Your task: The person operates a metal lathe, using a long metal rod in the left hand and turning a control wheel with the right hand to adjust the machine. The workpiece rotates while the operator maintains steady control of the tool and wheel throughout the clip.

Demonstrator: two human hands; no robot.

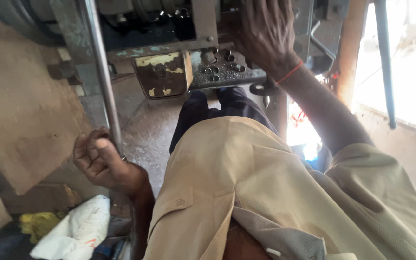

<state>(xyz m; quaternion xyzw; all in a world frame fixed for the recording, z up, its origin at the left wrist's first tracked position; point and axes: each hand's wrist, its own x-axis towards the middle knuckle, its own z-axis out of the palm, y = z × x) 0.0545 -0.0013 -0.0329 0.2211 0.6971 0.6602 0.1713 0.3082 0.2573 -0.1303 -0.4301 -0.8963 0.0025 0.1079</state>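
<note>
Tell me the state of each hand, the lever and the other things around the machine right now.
left hand: closed around the metal lever rod
metal lever rod: upright, slightly tilted, gripped near its lower end
right hand: resting on the machine, fingers hidden
machine tray: littered with small metal rings and shavings
white sack: crumpled on the floor

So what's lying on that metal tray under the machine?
Small metal rings and grit lie scattered on the tray. The right hand reaches over its far end, hiding whatever sits beneath the palm. The left hand grips a pole away from it.
</note>
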